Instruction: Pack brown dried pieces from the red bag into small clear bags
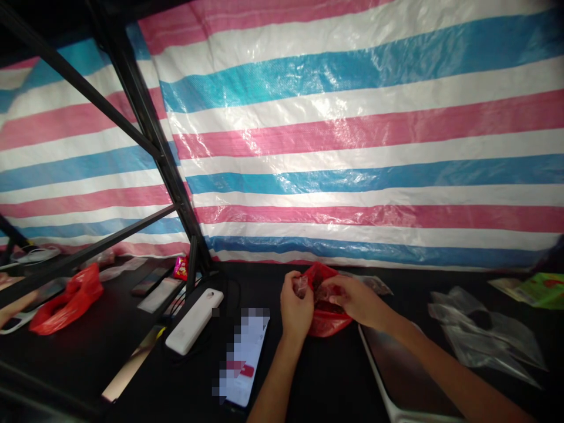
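Observation:
A red plastic bag [328, 325] sits on the black table with its mouth spread, and dark, crumbly-looking contents show inside. My left hand [296, 308] is closed at the bag's left edge, with a bit of crinkled clear plastic [300, 286] showing between thumb and fingers. From the right, my right hand [356, 299] reaches into the mouth of the bag. Its fingers are pinched together among the dark contents, and what they hold is too small to name.
A lit phone [247, 358] and a white power bank [194, 322] lie to the left. Under my right forearm is a dark-screened tablet-like device [405, 370]. Clear plastic bags [484, 329] lie at right. A black metal frame [163, 155] stands left, before striped sheeting [352, 135]; another person's hand [17, 299] is beyond.

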### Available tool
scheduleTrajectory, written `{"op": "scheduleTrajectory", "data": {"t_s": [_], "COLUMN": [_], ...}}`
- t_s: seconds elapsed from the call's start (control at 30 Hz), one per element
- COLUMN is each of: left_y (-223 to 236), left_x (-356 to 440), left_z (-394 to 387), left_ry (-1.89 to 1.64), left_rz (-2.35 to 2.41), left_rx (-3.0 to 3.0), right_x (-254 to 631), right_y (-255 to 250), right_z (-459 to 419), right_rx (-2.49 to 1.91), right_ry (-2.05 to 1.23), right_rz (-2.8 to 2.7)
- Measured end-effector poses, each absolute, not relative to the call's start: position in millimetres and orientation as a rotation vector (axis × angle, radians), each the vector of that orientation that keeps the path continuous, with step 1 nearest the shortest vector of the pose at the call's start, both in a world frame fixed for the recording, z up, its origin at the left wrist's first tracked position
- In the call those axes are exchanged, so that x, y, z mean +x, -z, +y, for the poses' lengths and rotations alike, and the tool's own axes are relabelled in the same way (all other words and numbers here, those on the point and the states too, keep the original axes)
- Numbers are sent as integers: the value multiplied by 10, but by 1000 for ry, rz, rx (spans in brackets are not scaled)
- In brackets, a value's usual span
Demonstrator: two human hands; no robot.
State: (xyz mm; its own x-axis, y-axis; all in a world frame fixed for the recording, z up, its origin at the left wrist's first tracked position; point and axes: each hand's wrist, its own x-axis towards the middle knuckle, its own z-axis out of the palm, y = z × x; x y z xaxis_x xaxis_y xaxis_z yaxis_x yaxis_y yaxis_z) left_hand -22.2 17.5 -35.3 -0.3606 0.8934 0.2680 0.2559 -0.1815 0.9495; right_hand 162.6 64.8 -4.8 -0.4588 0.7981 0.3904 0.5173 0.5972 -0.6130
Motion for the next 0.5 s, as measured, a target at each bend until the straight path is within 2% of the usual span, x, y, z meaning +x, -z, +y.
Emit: {"op": "scheduleTrajectory", "data": {"t_s": [0.23, 0.5], "left_y": [371, 275], "left_x": [-130, -47], "left_z": [149, 45], "left_ry": [-1518, -1347], "left_rz": [1586, 1546], "left_rx": [1490, 1586], "right_x": [1706, 1591], "right_y": [-282, -428], "right_z": [499, 266], "right_rx": [-949, -781], "right_ry": [-716, -176], "right_rz": [-2135, -2408]}}
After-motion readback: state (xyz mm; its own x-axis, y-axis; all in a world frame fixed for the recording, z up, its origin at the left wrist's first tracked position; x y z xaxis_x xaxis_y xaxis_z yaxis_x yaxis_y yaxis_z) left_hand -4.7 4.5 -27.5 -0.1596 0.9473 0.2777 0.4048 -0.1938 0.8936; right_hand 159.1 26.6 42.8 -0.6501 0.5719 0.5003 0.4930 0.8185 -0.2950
